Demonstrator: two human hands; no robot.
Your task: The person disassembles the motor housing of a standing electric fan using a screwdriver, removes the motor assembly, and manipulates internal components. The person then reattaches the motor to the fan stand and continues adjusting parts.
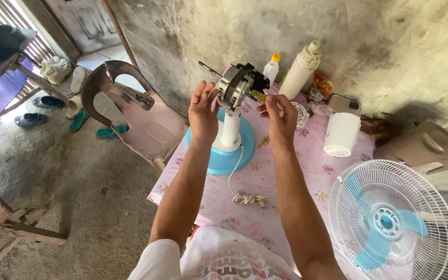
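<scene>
Bare fan motor (236,85) sits on top of a white stand column (230,127), round light-blue base (219,153), on the table with the pink floral cloth (291,181), far side near the wall. Housing off, metal stator and black rear parts exposed. Column axis upright; motor shaft (208,69) points up-left toward the open doorway side, so the motor's long axis is tilted, back end toward the bottles.

Left hand (203,111): open palm, fingers straight, pressed flat against the motor's left face, not wrapped around it. Right hand (281,116): fingertips pinched at the motor's rear lower right, by a yellowish part (257,94); cannot tell what exactly is in the pinch.

White power cord (237,179) drops from the column, bundled end lies on the cloth nearer the person.

Packages against the wall: small white bottle with yellow cap (271,68), tall white bottle (301,72) leaning right of it, red-orange packet (321,85) further right. White cylindrical motor cover (341,135) stands right of the hands. Tan plastic pitcher (421,148) at the far right. Fan guard with blue blades (392,220) lies flat bottom right, face up. Broken brownish plastic chair (130,111) left of the table; sandals (79,120) on the floor beyond.
</scene>
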